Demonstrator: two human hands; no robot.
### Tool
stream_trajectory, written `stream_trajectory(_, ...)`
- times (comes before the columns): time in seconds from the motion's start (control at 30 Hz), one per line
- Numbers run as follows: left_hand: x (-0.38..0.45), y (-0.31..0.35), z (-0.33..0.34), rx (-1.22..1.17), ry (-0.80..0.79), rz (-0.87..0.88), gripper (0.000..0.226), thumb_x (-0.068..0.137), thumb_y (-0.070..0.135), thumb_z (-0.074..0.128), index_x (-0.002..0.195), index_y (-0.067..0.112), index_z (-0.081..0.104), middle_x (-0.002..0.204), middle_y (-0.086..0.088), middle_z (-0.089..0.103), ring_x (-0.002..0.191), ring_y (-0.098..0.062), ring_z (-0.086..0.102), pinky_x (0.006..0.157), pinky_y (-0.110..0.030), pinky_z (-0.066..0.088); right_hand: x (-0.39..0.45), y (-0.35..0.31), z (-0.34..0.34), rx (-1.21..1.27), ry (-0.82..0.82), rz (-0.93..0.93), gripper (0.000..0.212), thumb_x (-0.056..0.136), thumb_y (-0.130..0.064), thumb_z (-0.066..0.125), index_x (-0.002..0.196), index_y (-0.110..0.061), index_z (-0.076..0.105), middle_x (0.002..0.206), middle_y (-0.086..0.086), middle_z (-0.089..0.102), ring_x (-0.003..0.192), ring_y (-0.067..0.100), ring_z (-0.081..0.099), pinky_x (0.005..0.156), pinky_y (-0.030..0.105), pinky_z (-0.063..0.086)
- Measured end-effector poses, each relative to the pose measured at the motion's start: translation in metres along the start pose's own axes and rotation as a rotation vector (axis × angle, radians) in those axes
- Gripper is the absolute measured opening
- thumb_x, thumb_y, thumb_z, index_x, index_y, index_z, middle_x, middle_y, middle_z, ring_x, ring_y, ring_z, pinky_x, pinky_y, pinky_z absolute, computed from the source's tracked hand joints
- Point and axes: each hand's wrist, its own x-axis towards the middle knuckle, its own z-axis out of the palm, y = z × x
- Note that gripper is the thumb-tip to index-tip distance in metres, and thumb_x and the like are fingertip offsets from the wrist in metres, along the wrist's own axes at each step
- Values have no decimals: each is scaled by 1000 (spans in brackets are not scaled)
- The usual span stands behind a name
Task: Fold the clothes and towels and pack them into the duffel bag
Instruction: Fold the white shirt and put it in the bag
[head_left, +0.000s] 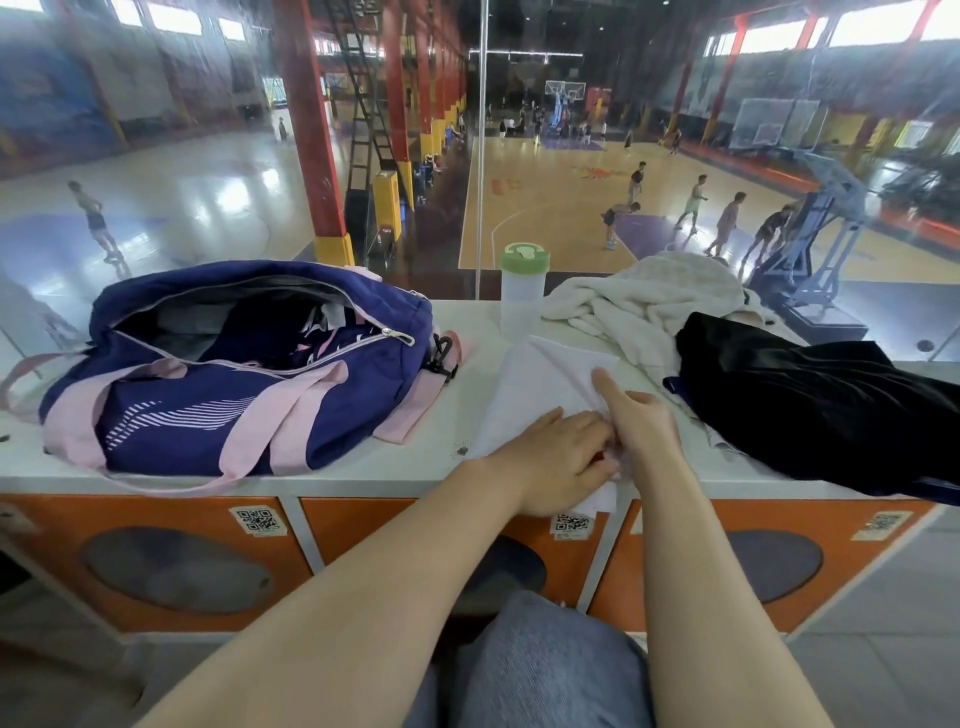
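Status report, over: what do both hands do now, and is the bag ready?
Left hand and right hand both on white cloth, pinching its near edge. Duffel bag unzipped, clothes inside. Cream towel, black garment unfolded. Bottle behind cloth.

White counter (447, 467) with duffel bag (249, 374), bottle (522, 299), white cloth (540, 384), towel (644, 301), black garment (810, 400).

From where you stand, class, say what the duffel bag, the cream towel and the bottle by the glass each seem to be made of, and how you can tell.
Duffel bag: likely matt woven synthetic cloth, navy with pink webbing straps; it sags and creases.
Cream towel: probably terry cotton; nubbly, thick, rumpled.
Bottle: seemingly frosted translucent plastic under a smooth green lid.
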Motion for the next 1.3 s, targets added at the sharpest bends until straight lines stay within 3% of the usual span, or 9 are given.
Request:
stream_trajectory(0.07, -2, 2, -2, -108, -19, 19, 32, 103, 30, 36, 123, 15, 57, 128, 1, 59, 119, -14, 51, 116, -39, 19, 1, -5, -3, -97, -11, -4, 46, 70, -64, 62, 86, -20, 61, 71, -1, 63, 74, 23, 62, 76, 36, 52)
stream_trajectory(0.13, -5, 5, -4, -213, -54, 15, 33, 104, 30, 36, 125, 18, 59, 127, 4, 62, 119, -11, 53, 113, -32, 24, 2, -8, -7, -196, 9, -68, 26, 82, -40, 61, 69, -18, 58, 62, 0, 57, 71, 25, 57, 69, 34, 47)
stream_trajectory(0.3, -14, 1, -20, -523, 172, -107, 27, 103, 28, 41, 110, 23, 66, 101, 10, 72, 102, -2, 62, 98, -28, 46, 15, -9, -5, -449, 10, -189, 36, 89, -12, 51, 55, -15, 38, 56, 1, 40, 63, 23, 40, 51, 31, 26)
stream_trajectory(0.43, -13, -24, -29, -367, 505, -343, 28, 96, 14, 47, 119, 21, 60, 117, 7, 62, 112, -8, 55, 100, -29, 45, 20, -10, -2, -627, 53, -235, 9, 91, -17, 51, 97, -12, 55, 95, 9, 55, 93, 31, 54, 71, 29, 35)
stream_trajectory(0.47, -13, -32, -29, -308, 541, -430, 34, 94, 11, 47, 126, 20, 55, 126, 4, 57, 119, -11, 51, 104, -31, 42, 20, -10, 0, -674, 84, -230, 22, 91, -18, 51, 112, -11, 52, 106, 11, 56, 102, 34, 55, 73, 31, 37)
stream_trajectory(0.6, -17, -45, -26, -295, 441, -665, 52, 93, 23, 51, 143, 20, 37, 144, -3, 44, 129, -23, 44, 106, -39, 40, 18, -19, 7, -726, 197, -340, 37, 85, -7, 53, 120, -8, 43, 124, 14, 51, 110, 35, 52, 77, 34, 40)
stream_trajectory(0.8, -18, -43, -19, -298, 316, -690, 68, 86, 42, 62, 141, 16, 34, 136, -6, 52, 121, -28, 50, 98, -41, 45, 9, -36, 18, -818, 81, -828, 15, 88, -12, 50, 103, -12, 48, 98, 4, 53, 94, 29, 49, 77, 36, 33)
stream_trajectory(0.97, -16, -41, -16, -347, 348, -656, 74, 85, 31, 66, 147, 16, 27, 142, -10, 44, 126, -29, 47, 101, -40, 42, 20, -41, 35, -953, -260, -622, 59, 90, -13, 45, 147, -13, 27, 143, 13, 45, 130, 33, 42, 106, 43, 33)
stream_trajectory(1.3, -17, -51, -13, -421, 363, -547, 68, 85, 23, 67, 143, 20, 31, 137, -7, 42, 121, -24, 47, 97, -32, 42, 36, -80, 44, -1179, -545, -317, 28, 91, -14, 52, 115, -2, 62, 119, 17, 62, 110, 30, 58, 92, 38, 47)
